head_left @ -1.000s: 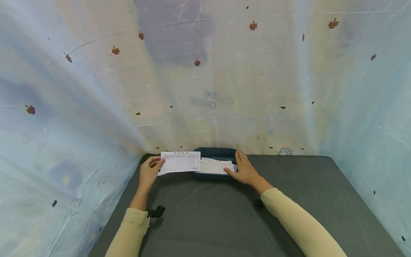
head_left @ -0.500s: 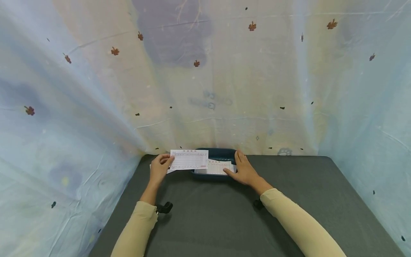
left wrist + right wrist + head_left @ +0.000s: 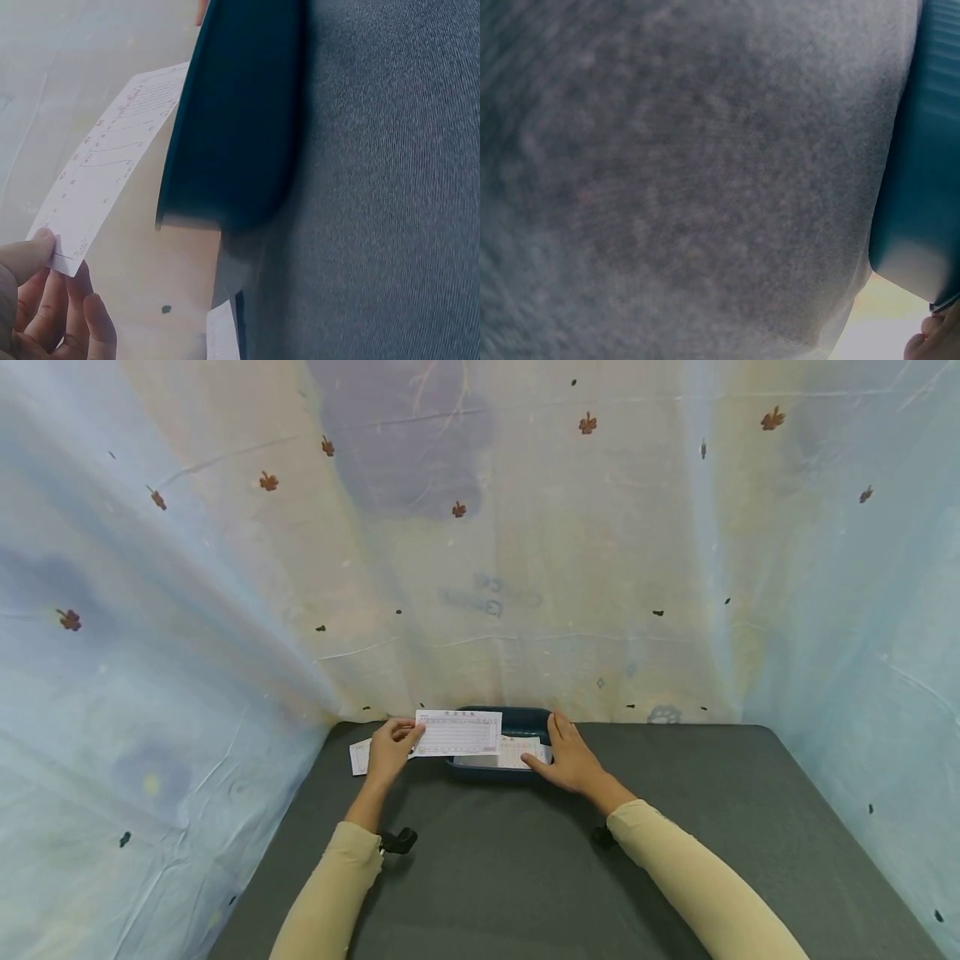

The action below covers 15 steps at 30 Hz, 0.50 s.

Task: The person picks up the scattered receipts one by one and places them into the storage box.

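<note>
In the head view my left hand (image 3: pixel 388 753) pinches one end of a white printed form slip (image 3: pixel 459 732) between thumb and fingers. The slip (image 3: pixel 105 165) hangs over the left part of a dark blue tray (image 3: pixel 525 718), covering some of it. More printed slips (image 3: pixel 522 750) lie inside the tray. At its right end rests my right hand (image 3: pixel 572 762), fingers extended along the rim and thumb reaching over the slips inside. Only a few fingertips (image 3: pixel 930 327) of it show in the right wrist view, beside the tray wall (image 3: pixel 922 165).
Another white slip (image 3: pixel 360 758) lies on the dark grey tabletop (image 3: pixel 495 860) at the left, partly hidden by my left hand. A patterned fabric curtain (image 3: pixel 585 568) hangs close behind the tray and along both sides.
My left hand has moved right, carrying the form slip further over the tray. The slip at the left of the table has come into view behind it. My right hand stays put.
</note>
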Each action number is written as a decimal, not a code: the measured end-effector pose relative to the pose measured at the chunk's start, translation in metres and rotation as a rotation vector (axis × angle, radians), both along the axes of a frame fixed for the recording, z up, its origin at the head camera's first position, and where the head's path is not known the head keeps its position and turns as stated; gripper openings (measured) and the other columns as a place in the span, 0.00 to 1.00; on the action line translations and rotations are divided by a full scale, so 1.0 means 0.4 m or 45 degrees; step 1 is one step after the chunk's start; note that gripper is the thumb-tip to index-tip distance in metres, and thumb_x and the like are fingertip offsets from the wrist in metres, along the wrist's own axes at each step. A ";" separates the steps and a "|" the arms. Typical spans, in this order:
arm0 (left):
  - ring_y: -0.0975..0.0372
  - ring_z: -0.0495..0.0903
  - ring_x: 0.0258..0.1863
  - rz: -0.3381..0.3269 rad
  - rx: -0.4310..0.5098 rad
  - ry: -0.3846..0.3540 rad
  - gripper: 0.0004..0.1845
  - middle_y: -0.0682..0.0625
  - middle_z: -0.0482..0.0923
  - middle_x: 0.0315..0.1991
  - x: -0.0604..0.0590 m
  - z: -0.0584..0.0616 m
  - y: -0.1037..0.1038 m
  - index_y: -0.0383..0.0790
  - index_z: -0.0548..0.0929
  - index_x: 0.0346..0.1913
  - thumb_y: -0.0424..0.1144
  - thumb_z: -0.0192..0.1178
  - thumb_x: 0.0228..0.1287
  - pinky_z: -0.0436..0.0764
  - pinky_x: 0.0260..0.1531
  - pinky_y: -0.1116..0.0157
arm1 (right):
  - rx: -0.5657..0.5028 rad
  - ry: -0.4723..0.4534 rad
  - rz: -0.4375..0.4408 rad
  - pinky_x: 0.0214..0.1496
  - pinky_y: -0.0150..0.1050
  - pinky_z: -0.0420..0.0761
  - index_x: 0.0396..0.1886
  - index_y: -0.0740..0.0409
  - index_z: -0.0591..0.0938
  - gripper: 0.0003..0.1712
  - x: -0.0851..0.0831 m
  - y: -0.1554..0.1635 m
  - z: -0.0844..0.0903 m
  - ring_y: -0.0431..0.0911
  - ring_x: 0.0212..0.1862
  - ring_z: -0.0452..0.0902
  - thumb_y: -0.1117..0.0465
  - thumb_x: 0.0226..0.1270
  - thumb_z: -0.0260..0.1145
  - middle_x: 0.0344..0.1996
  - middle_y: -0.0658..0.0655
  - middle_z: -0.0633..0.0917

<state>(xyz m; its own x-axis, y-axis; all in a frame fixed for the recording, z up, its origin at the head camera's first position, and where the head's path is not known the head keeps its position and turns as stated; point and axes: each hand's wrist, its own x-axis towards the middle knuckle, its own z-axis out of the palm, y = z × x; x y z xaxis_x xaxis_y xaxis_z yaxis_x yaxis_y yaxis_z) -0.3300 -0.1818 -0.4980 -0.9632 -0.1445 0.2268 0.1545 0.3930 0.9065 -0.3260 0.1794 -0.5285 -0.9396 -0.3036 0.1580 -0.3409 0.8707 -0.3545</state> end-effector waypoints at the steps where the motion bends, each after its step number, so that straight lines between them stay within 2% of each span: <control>1: 0.53 0.87 0.41 -0.006 -0.002 -0.002 0.16 0.37 0.91 0.48 -0.002 -0.002 0.004 0.34 0.86 0.55 0.44 0.70 0.76 0.81 0.37 0.70 | 0.003 -0.001 0.001 0.87 0.60 0.47 0.85 0.74 0.48 0.64 0.001 0.000 0.001 0.64 0.87 0.41 0.27 0.77 0.57 0.86 0.72 0.48; 7: 0.53 0.88 0.44 -0.038 -0.026 -0.008 0.16 0.38 0.91 0.48 -0.016 -0.009 0.030 0.34 0.87 0.55 0.44 0.70 0.76 0.81 0.38 0.67 | 0.041 -0.024 -0.007 0.87 0.58 0.46 0.86 0.73 0.46 0.64 0.006 -0.001 0.010 0.62 0.87 0.40 0.27 0.77 0.56 0.86 0.71 0.47; 15: 0.51 0.89 0.47 -0.047 -0.089 -0.004 0.14 0.40 0.91 0.47 -0.031 -0.006 0.071 0.36 0.87 0.53 0.43 0.70 0.75 0.81 0.41 0.64 | 0.024 -0.016 -0.008 0.87 0.58 0.46 0.86 0.73 0.47 0.63 0.005 -0.003 0.010 0.63 0.87 0.41 0.28 0.77 0.58 0.86 0.71 0.48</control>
<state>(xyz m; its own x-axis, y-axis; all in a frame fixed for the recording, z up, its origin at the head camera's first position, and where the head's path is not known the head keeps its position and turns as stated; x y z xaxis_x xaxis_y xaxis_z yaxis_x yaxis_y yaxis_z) -0.3423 -0.1533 -0.5004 -0.9682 -0.0925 0.2323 0.1676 0.4491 0.8776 -0.3240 0.1782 -0.5245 -0.9434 -0.3005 0.1403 -0.3310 0.8795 -0.3420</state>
